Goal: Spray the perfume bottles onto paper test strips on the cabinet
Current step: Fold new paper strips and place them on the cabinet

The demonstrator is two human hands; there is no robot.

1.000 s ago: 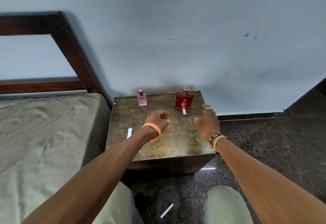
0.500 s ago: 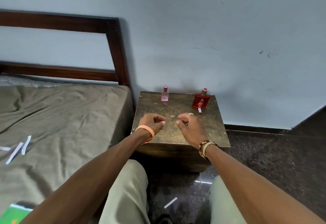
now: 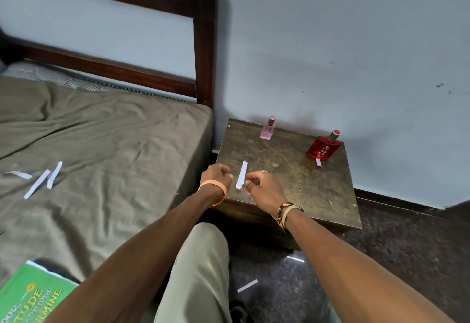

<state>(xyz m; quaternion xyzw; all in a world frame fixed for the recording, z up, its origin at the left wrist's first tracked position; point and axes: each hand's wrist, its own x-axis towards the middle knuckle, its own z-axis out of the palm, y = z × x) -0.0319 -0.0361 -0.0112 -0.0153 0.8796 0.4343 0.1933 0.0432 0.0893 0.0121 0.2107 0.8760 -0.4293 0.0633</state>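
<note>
On the dark wooden cabinet [image 3: 307,190] a small pink perfume bottle [image 3: 267,129] stands at the back left and a red perfume bottle [image 3: 323,148] at the back right. A short paper strip [image 3: 318,162] lies in front of the red bottle. A longer white test strip [image 3: 241,175] lies near the cabinet's front left. My left hand [image 3: 216,177] hovers just left of it with curled fingers, holding nothing. My right hand [image 3: 264,190] is just right of it, fingers curled, its tips beside the strip's near end.
A bed with a brown sheet [image 3: 114,160] and dark headboard [image 3: 203,43] adjoins the cabinet on the left. Three loose paper strips [image 3: 42,183] lie on the sheet, a green book [image 3: 30,297] sits at its near corner, and another strip [image 3: 247,285] is on the floor.
The view has swung left, showing more of the bed. Both hands drew back from near the red bottle to the cabinet's front left and now flank the white strip.
</note>
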